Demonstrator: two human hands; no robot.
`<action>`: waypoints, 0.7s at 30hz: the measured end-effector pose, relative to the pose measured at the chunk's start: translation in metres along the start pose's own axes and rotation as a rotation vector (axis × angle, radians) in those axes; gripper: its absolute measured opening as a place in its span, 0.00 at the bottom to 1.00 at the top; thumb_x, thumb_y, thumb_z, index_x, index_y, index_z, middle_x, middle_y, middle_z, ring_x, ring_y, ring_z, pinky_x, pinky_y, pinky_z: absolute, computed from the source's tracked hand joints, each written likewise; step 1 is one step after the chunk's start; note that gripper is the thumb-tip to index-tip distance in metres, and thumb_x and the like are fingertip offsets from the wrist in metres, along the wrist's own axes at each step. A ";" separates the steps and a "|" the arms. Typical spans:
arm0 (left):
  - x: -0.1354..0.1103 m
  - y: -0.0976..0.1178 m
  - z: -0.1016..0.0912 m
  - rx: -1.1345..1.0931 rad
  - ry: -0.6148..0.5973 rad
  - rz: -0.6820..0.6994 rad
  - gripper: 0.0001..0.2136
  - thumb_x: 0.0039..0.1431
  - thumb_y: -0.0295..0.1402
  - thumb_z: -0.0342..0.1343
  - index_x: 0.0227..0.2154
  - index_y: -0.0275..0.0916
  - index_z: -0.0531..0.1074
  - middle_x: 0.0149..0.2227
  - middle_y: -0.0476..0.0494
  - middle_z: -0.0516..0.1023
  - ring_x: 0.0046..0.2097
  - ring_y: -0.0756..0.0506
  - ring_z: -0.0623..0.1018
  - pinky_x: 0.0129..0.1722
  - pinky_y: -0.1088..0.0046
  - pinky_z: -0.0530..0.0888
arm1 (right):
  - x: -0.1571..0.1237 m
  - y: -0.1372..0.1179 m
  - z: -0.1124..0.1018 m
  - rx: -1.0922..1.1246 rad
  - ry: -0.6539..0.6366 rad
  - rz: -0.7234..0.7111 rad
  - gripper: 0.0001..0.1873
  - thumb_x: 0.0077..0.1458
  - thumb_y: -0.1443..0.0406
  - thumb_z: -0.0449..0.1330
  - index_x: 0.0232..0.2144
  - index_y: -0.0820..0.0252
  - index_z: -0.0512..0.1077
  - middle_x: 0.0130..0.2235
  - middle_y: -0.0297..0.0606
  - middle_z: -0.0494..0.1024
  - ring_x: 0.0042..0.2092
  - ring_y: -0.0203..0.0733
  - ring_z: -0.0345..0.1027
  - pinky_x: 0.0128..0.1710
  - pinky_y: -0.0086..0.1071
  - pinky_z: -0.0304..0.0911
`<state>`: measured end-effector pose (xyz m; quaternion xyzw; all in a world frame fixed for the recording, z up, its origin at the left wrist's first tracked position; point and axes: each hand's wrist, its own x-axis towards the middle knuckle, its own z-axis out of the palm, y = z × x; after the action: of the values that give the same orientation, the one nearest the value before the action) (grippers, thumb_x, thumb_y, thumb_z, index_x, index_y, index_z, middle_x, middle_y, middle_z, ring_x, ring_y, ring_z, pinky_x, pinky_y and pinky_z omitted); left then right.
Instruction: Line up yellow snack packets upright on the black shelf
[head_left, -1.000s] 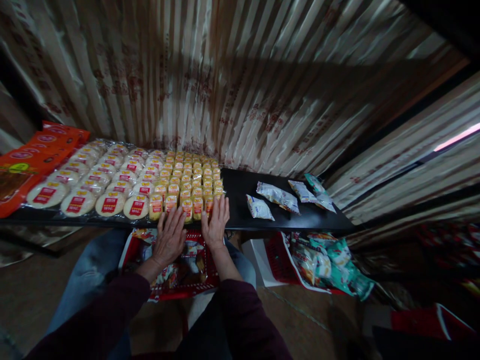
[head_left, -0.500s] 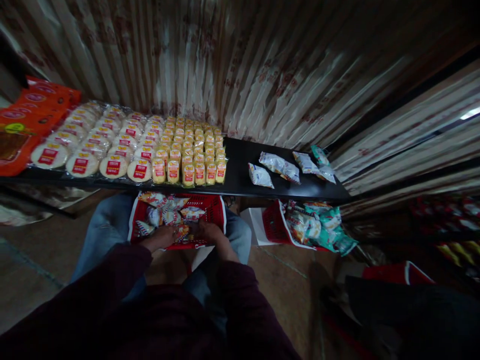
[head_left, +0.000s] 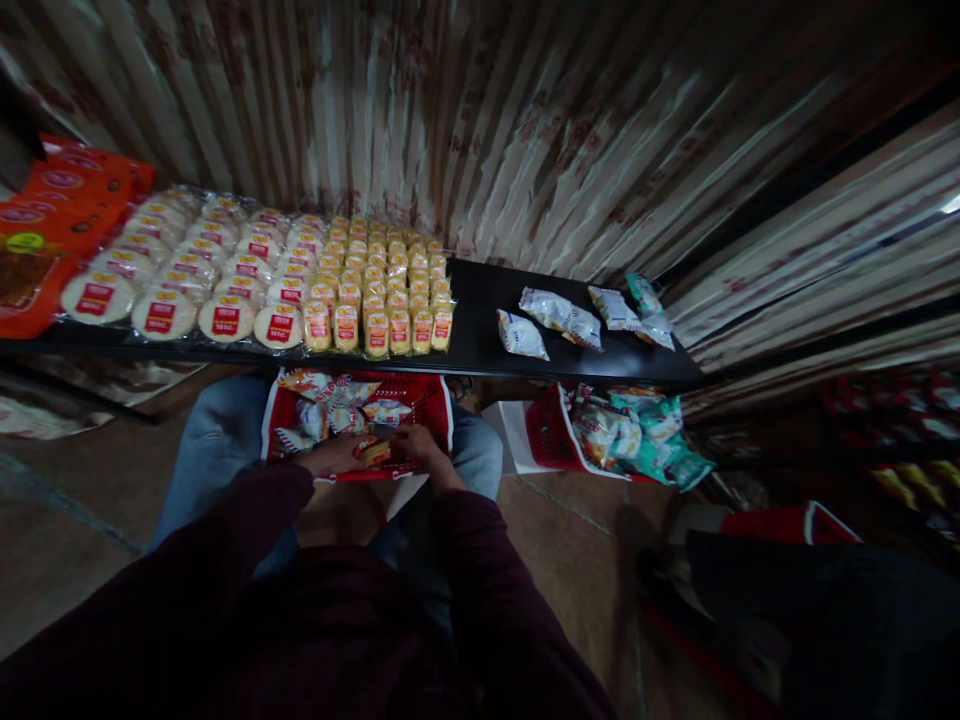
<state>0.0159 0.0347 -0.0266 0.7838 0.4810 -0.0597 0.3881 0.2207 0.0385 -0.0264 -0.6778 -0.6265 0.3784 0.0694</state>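
Note:
Both my hands are down in a red basket (head_left: 431,400) that rests on my lap and holds several snack packets. My left hand (head_left: 337,455) lies at the basket's near edge, its fingers curled around small packets (head_left: 373,452). My right hand (head_left: 414,443) sits just beside it, fingers bent onto the same packets. Above the basket runs a black shelf (head_left: 472,335). Rows of small yellow packets (head_left: 379,290) lie on it, with round white cakes with red labels (head_left: 191,285) to their left.
Orange bags (head_left: 45,230) lie at the shelf's far left. A few white packets (head_left: 570,318) are scattered on its right part. A second red basket (head_left: 551,440) with green and white packets stands on the floor to the right. A striped curtain hangs behind.
My hands left the front row of yellow packets on the shelf and dropped into the red basket on my lap. The view tilted downward.

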 end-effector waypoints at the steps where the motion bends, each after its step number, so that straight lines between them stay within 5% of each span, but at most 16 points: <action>1: 0.003 0.000 0.001 0.006 -0.021 -0.004 0.28 0.51 0.37 0.56 0.57 0.41 0.66 0.53 0.38 0.75 0.51 0.40 0.75 0.47 0.70 0.70 | 0.001 0.001 -0.001 0.042 0.010 0.014 0.09 0.53 0.69 0.58 0.30 0.59 0.80 0.34 0.35 0.81 0.36 0.39 0.74 0.38 0.27 0.66; 8: 0.008 0.006 0.002 0.040 0.098 -0.091 0.15 0.58 0.36 0.49 0.43 0.42 0.77 0.45 0.38 0.78 0.49 0.41 0.75 0.48 0.70 0.68 | 0.008 0.005 0.004 0.372 0.007 0.033 0.11 0.52 0.72 0.57 0.35 0.58 0.78 0.38 0.35 0.81 0.41 0.39 0.74 0.46 0.32 0.68; 13: 0.012 0.014 0.003 -0.007 0.119 -0.162 0.14 0.53 0.40 0.53 0.36 0.38 0.78 0.43 0.35 0.77 0.46 0.39 0.76 0.43 0.68 0.70 | 0.008 0.003 0.009 0.557 -0.021 -0.003 0.09 0.49 0.69 0.60 0.35 0.60 0.77 0.37 0.37 0.80 0.43 0.41 0.74 0.50 0.37 0.67; 21: 0.020 0.013 -0.001 -0.392 0.220 -0.276 0.08 0.53 0.35 0.53 0.25 0.37 0.74 0.29 0.45 0.78 0.35 0.46 0.78 0.34 0.75 0.70 | 0.009 0.009 0.014 0.844 0.077 -0.053 0.15 0.51 0.61 0.59 0.42 0.57 0.74 0.42 0.37 0.79 0.46 0.42 0.73 0.50 0.40 0.67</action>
<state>0.0369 0.0461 -0.0278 0.6224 0.6249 0.0680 0.4663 0.2188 0.0397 -0.0453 -0.5873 -0.4309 0.5742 0.3737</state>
